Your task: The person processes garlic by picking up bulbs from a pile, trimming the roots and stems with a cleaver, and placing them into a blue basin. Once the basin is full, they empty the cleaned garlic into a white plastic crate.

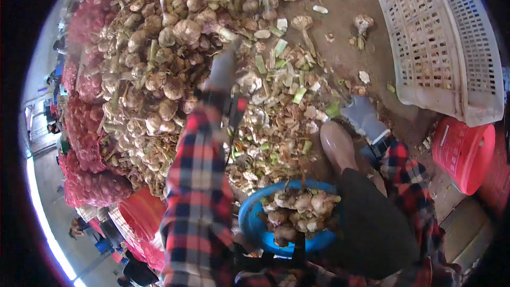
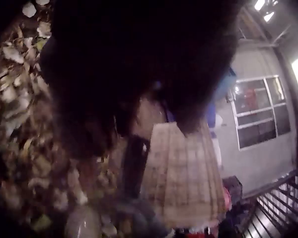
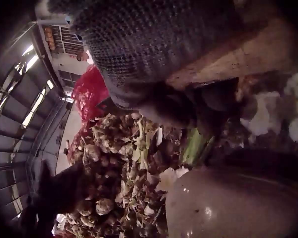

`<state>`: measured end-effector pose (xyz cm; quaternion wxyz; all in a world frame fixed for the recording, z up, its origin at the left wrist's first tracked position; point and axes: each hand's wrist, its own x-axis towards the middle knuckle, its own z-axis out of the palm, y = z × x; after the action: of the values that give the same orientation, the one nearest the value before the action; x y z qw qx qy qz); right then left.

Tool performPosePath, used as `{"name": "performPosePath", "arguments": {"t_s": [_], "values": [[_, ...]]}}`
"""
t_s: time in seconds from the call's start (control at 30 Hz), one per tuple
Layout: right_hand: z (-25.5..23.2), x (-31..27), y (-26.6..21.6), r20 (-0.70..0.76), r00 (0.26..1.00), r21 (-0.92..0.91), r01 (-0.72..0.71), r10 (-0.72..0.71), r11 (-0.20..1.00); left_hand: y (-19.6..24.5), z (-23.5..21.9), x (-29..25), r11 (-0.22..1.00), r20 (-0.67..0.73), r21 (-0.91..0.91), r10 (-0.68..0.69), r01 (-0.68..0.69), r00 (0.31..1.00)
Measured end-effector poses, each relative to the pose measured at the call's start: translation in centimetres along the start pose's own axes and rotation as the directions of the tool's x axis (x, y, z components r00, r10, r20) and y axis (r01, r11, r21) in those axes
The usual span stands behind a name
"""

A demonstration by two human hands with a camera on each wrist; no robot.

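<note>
My left hand [image 1: 220, 72], in a grey glove and blurred, reaches over the heap of garlic [image 1: 170, 42]. Its fingertips are right at the stem end of a garlic bulb [image 1: 187, 32]; whether they pinch it I cannot tell. In the left wrist view a dark shape hides most of this hand. Low beside the boot [image 1: 338, 143], my gloved right hand [image 1: 364, 117] has curled fingers with a thin dark tool [image 1: 344, 97] poking out past them. A green stalk piece [image 1: 333, 109] lies by the fingertips, and the right wrist view shows a green stalk [image 3: 192, 147] below the fingers.
A blue basin [image 1: 249, 220] holding garlic bulbs stands in front of the body. Peelings and cut stems [image 1: 281, 122] cover the ground. White plastic crates [image 1: 425, 37] and a red bucket [image 1: 459, 151] stand at right; red mesh sacks [image 1: 85, 117] line the left.
</note>
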<state>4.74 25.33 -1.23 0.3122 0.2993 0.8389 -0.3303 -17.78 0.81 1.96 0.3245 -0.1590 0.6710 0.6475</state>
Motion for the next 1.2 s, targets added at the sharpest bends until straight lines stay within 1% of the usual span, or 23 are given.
{"name": "performPosePath", "arguments": {"t_s": [0.03, 0.13, 0.17, 0.2, 0.23, 0.3, 0.37, 0.43, 0.47, 0.5, 0.53, 0.57, 0.63, 0.7, 0.77, 0.8, 0.87, 0.9, 0.97, 1.0, 1.1, 1.17, 1.2], "values": [[0.0, 0.1, 0.0, -0.01, 1.0, 0.0, 0.005, -0.005, 1.0, 1.5, 0.9, 1.1, 0.956, -0.029, -0.277, -0.104, 0.092, 0.994], [-0.1, 0.4, 0.8, -0.01, 0.999, -0.031, -0.044, 0.044, 0.999, 1.6, 0.3, 5.3, 0.865, 0.086, -0.481, -0.117, 0.144, 0.989], [-0.4, 0.6, 0.7, -0.011, 0.999, -0.032, -0.046, 0.045, 0.998, 0.9, -1.0, 5.7, 0.993, 0.084, -0.094, 0.076, -0.068, 0.994], [-0.9, 0.7, 0.5, -0.008, 0.998, 0.0, -0.055, 0.055, 0.998, 0.3, -1.6, 5.6, 0.91, 0.16, 0.302, 0.247, -0.286, 0.956], [-1.2, 0.7, 0.4, -0.002, 0.998, 0.035, -0.067, 0.067, 0.997, 0.4, -0.9, 3.5, 0.947, 0.023, -0.32, 0.001, 0.006, 1.0], [-0.6, 1.8, -0.2, -0.049, 0.999, 0.07, 0.008, -0.005, 0.998, -2.6, -2.3, 0.0, 0.944, 0.127, -0.31, 0.159, -0.113, 0.979], [0.0, 3.0, -1.5, -0.095, 0.993, 0.098, 0.086, -0.077, 0.991, -5.0, -0.8, -4.5, 0.987, 0.022, -0.118, 0.113, -0.11, 0.993], [0.2, 4.0, -3.7, 0.126, 0.983, 0.208, 0.108, -0.136, 0.972, -7.4, 0.0, -7.9, 0.992, 0.03, 0.082, 0.097, -0.099, 0.995], [-0.1, 3.2, -5.3, 0.129, 0.983, 0.21, 0.1, -0.129, 0.973, -8.5, 0.4, -8.8, 0.989, 0.12, 0.071, 0.12, -0.129, 0.985], [-0.7, 2.1, -7.2, 0.186, 0.97, 0.082, 0.141, -0.154, 0.987, -9.3, 0.7, -9.3, 0.986, 0.21, 0.056, 0.142, -0.157, 0.967], [-1.0, 1.3, -8.4, 0.245, 0.954, -0.046, 0.19, -0.173, 0.981, -9.2, 1.3, -9.7, 0.929, 0.221, 0.267, 0.2, -0.256, 0.955], [-0.4, 1.0, -8.4, 0.25, 0.954, -0.048, 0.184, -0.166, 0.982, -9.1, 2.0, -9.5, 0.72, 0.247, 0.529, 0.375, -0.449, 0.894], [1.7, 0.1, -7.9, 0.056, 0.919, -0.125, 0.395, -0.391, 0.91, -8.2, 2.7, -9.3, 0.883, 0.285, 0.354, 0.211, -0.308, 0.935], [1.3, -2.0, -7.9, 0.054, 0.936, -0.099, 0.352, -0.348, 0.931, -7.6, 3.1, -9.8, 0.906, 0.22, 0.314, 0.219, -0.282, 0.95], [0.8, -3.0, -7.8, 0.011, 0.911, -0.137, 0.409, -0.411, 0.902, -6.6, 3.0, -10.7, 0.743, 0.221, 0.588, 0.234, -0.321, 0.947], [0.7, -3.3, -7.8, 0.018, 0.914, -0.134, 0.404, -0.405, 0.905, -7.3, 2.5, -10.3, 0.735, 0.245, 0.553, 0.306, -0.392, 0.92], [0.4, -3.7, -8.0, -0.01, 0.814, -0.137, 0.575, -0.581, 0.807, -8.6, 2.0, -9.9, 0.704, 0.294, 0.531, 0.37, -0.472, 0.881], [0.3, -4.1, -8.3, -0.006, 0.816, -0.137, 0.572, -0.579, 0.808, -8.7, 1.1, -9.9, 0.185, 0.547, 0.747, 0.376, -0.639, 0.748], [0.2, -4.9, -9.0, -0.199, 0.623, -0.215, 0.726, -0.757, 0.653, -10.4, 0.9, -9.3, 0.551, 0.468, 0.583, 0.372, -0.597, 0.801], [0.1, -4.8, -9.3, -0.103, 0.673, -0.273, 0.688, -0.732, 0.672, -10.8, 0.9, -9.1, 0.551, 0.469, 0.584, 0.37, -0.596, 0.802], [0.4, -4.5, -8.8, -0.08, 0.703, -0.269, 0.668, -0.707, 0.694, -10.3, 1.9, -10.1, 0.393, 0.548, 0.605, 0.426, -0.693, 0.72], [0.9, -3.9, -7.6, -0.129, 0.685, -0.25, 0.677, -0.717, 0.692, -8.9, 3.9, -12.8, 0.63, 0.333, 0.63, 0.31, -0.454, 0.891], [1.2, -3.4, -6.9, -0.174, 0.663, -0.23, 0.692, -0.728, 0.685, -10.6, 3.0, -11.8, 0.532, 0.423, 0.594, 0.432, -0.604, 0.797]]}}
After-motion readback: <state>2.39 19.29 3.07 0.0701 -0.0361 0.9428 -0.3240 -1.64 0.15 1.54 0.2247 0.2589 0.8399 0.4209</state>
